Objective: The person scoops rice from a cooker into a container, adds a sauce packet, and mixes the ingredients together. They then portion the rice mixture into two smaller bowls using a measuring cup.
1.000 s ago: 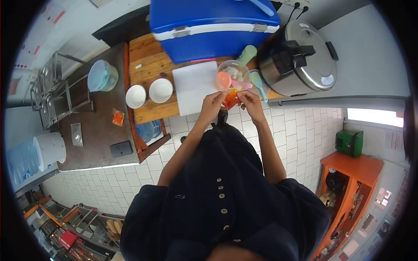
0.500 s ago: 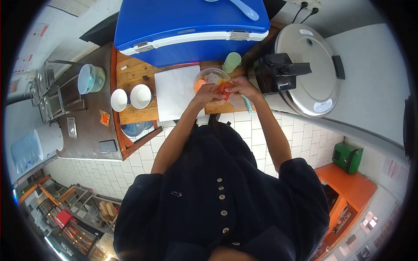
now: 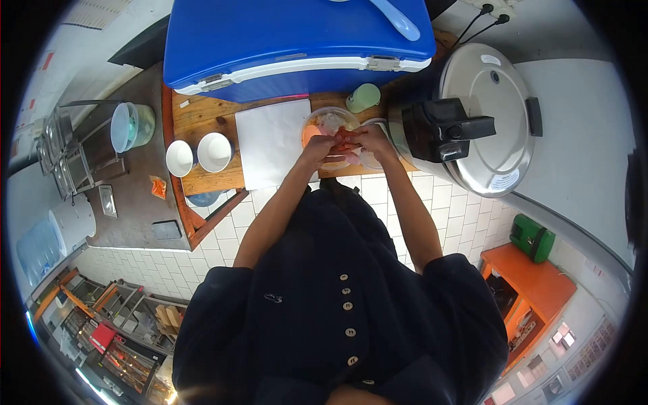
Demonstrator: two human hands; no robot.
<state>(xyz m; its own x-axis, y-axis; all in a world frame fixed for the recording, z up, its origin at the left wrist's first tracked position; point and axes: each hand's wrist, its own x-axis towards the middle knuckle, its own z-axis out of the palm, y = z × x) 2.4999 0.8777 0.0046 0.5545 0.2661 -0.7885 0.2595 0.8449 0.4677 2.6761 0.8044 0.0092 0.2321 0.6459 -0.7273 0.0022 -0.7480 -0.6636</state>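
Note:
Both my hands meet over a clear round bowl (image 3: 329,110). In it lie whitish food pieces (image 3: 331,123) and something orange (image 3: 311,132). My left hand (image 3: 320,150) pinches a small red-orange packet (image 3: 345,137) from the left. From the right, my right hand (image 3: 373,142) has its fingers closed on the same packet. Whether the packet is torn is too small to tell. A second clear round container (image 3: 370,162) sits partly under my right hand. Just behind stands a pale green cup (image 3: 363,98).
A blue cooler box (image 3: 297,40) with a light blue spoon (image 3: 397,20) fills the back. White paper (image 3: 270,145) and two white cups (image 3: 214,152) (image 3: 179,158) lie left. A large steel pot with a black handle (image 3: 482,121) stands right.
My hands stay together on the packet, with my fingers shifted around it and lower over the bowl. The teal handle near my right hand no longer shows. The view has shifted slightly.

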